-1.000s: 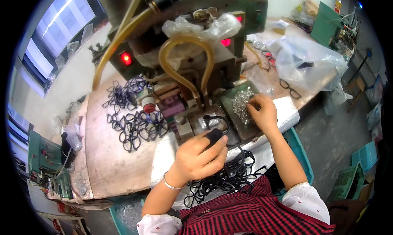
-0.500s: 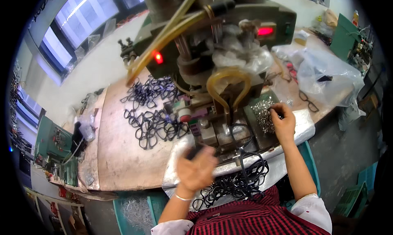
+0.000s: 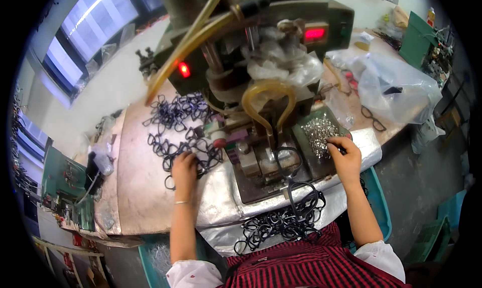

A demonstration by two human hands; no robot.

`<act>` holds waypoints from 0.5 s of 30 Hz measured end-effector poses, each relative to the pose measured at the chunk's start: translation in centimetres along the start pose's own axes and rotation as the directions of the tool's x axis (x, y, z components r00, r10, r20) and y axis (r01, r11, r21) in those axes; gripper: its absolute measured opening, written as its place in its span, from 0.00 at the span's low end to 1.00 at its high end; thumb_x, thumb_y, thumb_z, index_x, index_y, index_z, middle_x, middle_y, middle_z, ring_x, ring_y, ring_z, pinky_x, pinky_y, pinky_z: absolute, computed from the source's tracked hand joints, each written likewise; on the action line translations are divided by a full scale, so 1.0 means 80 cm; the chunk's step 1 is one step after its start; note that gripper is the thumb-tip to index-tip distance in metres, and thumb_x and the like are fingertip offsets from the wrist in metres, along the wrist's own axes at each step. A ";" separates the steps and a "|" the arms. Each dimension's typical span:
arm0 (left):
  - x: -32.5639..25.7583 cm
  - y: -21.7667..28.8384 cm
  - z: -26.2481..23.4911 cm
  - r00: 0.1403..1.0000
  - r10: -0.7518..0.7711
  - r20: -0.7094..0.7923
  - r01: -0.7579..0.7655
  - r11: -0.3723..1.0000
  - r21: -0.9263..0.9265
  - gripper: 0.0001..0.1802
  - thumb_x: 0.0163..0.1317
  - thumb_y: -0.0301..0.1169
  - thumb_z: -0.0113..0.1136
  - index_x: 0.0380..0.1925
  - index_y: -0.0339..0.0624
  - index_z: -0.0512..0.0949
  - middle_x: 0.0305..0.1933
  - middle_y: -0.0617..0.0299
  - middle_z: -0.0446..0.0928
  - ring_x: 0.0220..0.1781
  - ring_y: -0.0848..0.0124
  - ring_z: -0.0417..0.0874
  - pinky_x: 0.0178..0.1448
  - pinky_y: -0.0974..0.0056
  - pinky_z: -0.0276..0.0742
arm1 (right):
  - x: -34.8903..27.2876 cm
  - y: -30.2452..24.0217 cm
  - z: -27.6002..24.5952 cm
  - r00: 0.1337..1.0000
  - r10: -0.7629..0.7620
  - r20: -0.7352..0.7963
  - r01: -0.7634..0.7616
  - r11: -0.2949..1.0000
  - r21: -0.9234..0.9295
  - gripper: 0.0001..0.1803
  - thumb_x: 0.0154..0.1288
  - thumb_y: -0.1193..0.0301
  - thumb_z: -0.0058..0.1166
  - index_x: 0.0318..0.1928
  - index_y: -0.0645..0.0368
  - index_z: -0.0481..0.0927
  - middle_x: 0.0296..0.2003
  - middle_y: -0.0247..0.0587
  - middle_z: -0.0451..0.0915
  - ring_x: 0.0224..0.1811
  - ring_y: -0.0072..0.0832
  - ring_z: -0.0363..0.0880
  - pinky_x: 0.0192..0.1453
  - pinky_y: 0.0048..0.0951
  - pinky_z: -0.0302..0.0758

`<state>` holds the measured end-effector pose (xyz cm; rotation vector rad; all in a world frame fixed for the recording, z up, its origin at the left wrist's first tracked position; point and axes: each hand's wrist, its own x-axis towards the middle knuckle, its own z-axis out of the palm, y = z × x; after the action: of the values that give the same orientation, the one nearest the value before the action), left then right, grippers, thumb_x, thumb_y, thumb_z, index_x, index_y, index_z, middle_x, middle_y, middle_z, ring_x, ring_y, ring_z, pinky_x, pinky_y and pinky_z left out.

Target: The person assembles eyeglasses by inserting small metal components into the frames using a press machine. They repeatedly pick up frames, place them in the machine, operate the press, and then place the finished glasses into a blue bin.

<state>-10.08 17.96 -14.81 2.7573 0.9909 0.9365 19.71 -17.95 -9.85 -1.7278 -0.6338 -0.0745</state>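
Observation:
My left hand (image 3: 184, 170) is at the near edge of a pile of dark eyeglass frames (image 3: 178, 109) on the table. Its fingers curl down among them; what they hold, if anything, is hidden. With fingertips pinched, my right hand (image 3: 346, 155) rests at the edge of a heap of small shiny metal parts (image 3: 319, 136) on a green tray. Whatever lies in that pinch is too small to make out. Between my hands, a dark eyeglass frame (image 3: 300, 183) sits at the bench machine's metal fixture (image 3: 268, 168), part of it hanging toward me.
The green machine (image 3: 331, 24) with red lights and yellowish tubes looms ahead. More dark frames (image 3: 281, 225) lie on silver sheeting (image 3: 216, 207) before me. A clear plastic bag (image 3: 396, 87) and single eyeglasses (image 3: 372, 118) are at right. A teal bin (image 3: 377, 197) stands below the table.
My left hand has swung from beside the machine fixture out left to the pile of frames. My right hand stays at the metal parts. The view has shifted slightly.

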 end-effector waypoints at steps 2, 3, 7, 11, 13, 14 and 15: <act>-0.007 0.004 -0.021 0.996 -0.083 -0.027 0.080 0.992 -0.097 0.11 0.53 0.23 0.63 0.38 0.41 0.86 0.55 0.55 0.80 0.53 0.56 0.80 0.57 0.59 0.76 | -0.010 -0.011 -0.019 0.994 0.095 0.055 -0.099 0.991 0.090 0.07 0.57 0.79 0.61 0.38 0.64 0.85 0.35 0.39 0.84 0.37 0.24 0.80 0.45 0.24 0.75; -0.007 0.013 -0.032 0.994 -0.037 -0.107 0.031 0.998 -0.062 0.12 0.53 0.22 0.65 0.39 0.41 0.86 0.59 0.52 0.78 0.55 0.55 0.78 0.59 0.59 0.74 | -0.011 -0.019 -0.021 0.990 0.108 0.091 -0.120 0.984 0.132 0.07 0.57 0.80 0.61 0.38 0.65 0.85 0.35 0.38 0.83 0.38 0.24 0.80 0.45 0.23 0.75; 0.010 0.060 -0.056 0.935 -0.167 -0.314 0.024 0.911 -0.412 0.06 0.62 0.27 0.64 0.37 0.37 0.79 0.47 0.58 0.78 0.49 0.67 0.77 0.51 0.66 0.73 | 0.011 -0.091 -0.004 0.949 -0.043 0.312 -0.010 0.986 0.167 0.10 0.55 0.79 0.63 0.40 0.64 0.84 0.35 0.37 0.82 0.39 0.23 0.80 0.48 0.23 0.74; -0.004 0.102 -0.038 0.851 -0.515 -0.103 0.161 0.442 -0.883 0.07 0.70 0.29 0.58 0.40 0.39 0.72 0.37 0.68 0.71 0.37 0.81 0.69 0.42 0.75 0.67 | 0.029 -0.119 0.057 0.930 -0.032 0.366 -0.107 0.929 0.355 0.21 0.53 0.78 0.65 0.49 0.66 0.77 0.35 0.35 0.82 0.39 0.21 0.79 0.47 0.23 0.74; -0.031 0.110 -0.036 0.831 -0.547 -0.101 0.174 0.428 -0.887 0.05 0.71 0.27 0.56 0.42 0.40 0.71 0.40 0.66 0.73 0.41 0.78 0.74 0.44 0.73 0.70 | 0.025 -0.126 0.072 0.914 0.014 0.405 -0.207 0.875 0.438 0.24 0.54 0.79 0.64 0.52 0.67 0.75 0.35 0.35 0.82 0.39 0.19 0.78 0.46 0.22 0.73; -0.030 0.131 -0.040 0.829 -0.547 -0.110 0.125 0.374 -0.919 0.05 0.71 0.26 0.55 0.43 0.40 0.71 0.40 0.64 0.74 0.41 0.77 0.76 0.46 0.70 0.74 | 0.023 -0.123 0.072 0.917 0.019 0.399 -0.205 0.880 0.428 0.25 0.54 0.79 0.64 0.53 0.67 0.74 0.34 0.35 0.82 0.39 0.18 0.78 0.46 0.21 0.73; -0.023 0.154 -0.049 0.826 -0.551 -0.120 0.075 0.318 -0.945 0.05 0.71 0.26 0.55 0.43 0.40 0.70 0.39 0.63 0.75 0.41 0.75 0.78 0.48 0.68 0.77 | 0.020 -0.121 0.072 0.918 0.024 0.395 -0.203 0.885 0.418 0.26 0.54 0.79 0.64 0.54 0.67 0.73 0.34 0.36 0.82 0.39 0.18 0.78 0.46 0.21 0.73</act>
<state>-6.56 6.56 -9.45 1.3317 0.6531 1.4517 15.12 -10.91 -2.21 -1.3217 -0.7585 0.4752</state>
